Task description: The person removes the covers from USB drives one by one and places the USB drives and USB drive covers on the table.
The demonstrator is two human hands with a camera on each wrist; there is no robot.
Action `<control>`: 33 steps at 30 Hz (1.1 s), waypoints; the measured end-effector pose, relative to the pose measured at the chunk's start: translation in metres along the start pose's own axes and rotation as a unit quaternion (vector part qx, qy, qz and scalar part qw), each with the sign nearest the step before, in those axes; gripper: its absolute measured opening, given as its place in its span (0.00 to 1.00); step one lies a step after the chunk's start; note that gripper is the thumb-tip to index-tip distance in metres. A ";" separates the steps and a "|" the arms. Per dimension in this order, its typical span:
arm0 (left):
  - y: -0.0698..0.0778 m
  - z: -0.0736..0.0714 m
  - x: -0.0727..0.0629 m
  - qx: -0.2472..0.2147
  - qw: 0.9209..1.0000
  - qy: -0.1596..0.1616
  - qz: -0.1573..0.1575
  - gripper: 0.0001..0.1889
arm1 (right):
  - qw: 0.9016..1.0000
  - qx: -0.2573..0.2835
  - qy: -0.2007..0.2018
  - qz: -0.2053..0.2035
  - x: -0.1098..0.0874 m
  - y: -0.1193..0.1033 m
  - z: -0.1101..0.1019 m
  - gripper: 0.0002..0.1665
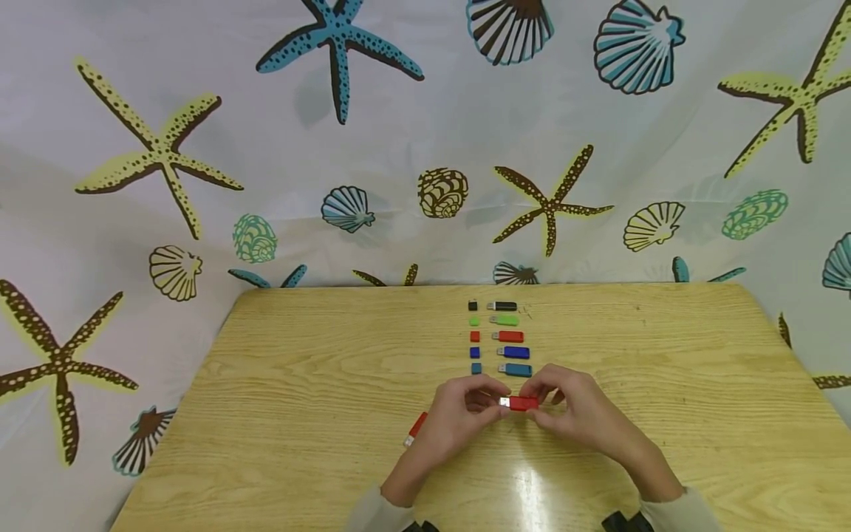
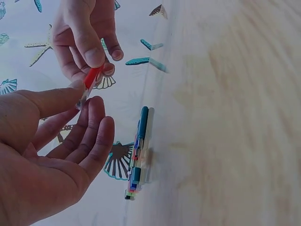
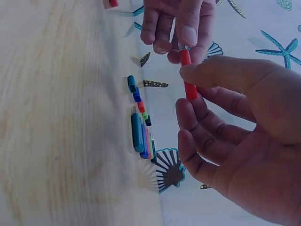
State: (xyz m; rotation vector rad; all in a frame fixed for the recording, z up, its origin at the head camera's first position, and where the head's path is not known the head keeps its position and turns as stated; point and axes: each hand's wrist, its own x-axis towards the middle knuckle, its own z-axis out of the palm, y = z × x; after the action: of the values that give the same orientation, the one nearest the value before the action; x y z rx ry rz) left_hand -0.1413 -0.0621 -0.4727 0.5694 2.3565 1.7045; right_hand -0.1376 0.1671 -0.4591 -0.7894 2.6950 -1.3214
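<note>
Between both hands is a red USB stick (image 1: 523,403), its silver metal plug bare and pointing left. My right hand (image 1: 577,408) pinches its red body (image 3: 190,87) between thumb and fingers. At the plug end, the thumb and forefinger of my left hand (image 1: 459,415) pinch the stick; the left wrist view shows the thumb over the metal. The other fingers of both hands are loosely bent. Close beside the left hand, partly covered by it, lies a second red USB stick (image 1: 417,427) on the table.
Beyond the hands, a column of uncapped USB sticks in black, green, red (image 1: 510,336), blue and teal (image 1: 516,369) lies on the wooden table (image 1: 319,384). Left of it runs a column of matching small caps (image 1: 475,352). A sea-patterned cloth (image 1: 399,244) hangs behind the table.
</note>
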 end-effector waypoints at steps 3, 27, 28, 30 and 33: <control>0.002 0.000 -0.001 -0.001 1.000 0.006 0.000 0.07 | 1.000 0.005 0.000 -0.002 -0.001 -0.002 -0.001 0.13; 0.019 -0.015 -0.003 -0.015 0.999 0.023 0.024 0.05 | 0.993 0.007 0.063 -0.099 -0.001 -0.019 -0.007 0.14; 0.020 -0.015 -0.004 -0.016 0.999 0.022 0.024 0.06 | 0.993 0.006 0.063 -0.101 -0.001 -0.020 -0.008 0.14; 0.021 -0.016 -0.004 -0.020 0.999 0.021 0.026 0.06 | 0.993 0.004 0.064 -0.104 -0.001 -0.021 -0.008 0.14; 0.023 -0.017 -0.004 -0.026 0.999 0.018 0.029 0.06 | 0.992 0.003 0.065 -0.106 -0.001 -0.021 -0.009 0.14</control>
State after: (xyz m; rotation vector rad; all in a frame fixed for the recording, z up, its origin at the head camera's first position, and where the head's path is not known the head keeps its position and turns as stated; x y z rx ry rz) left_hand -0.1388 -0.0728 -0.4458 0.6082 2.3344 1.8084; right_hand -0.1297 0.1632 -0.4377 -1.0496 2.7672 -1.4711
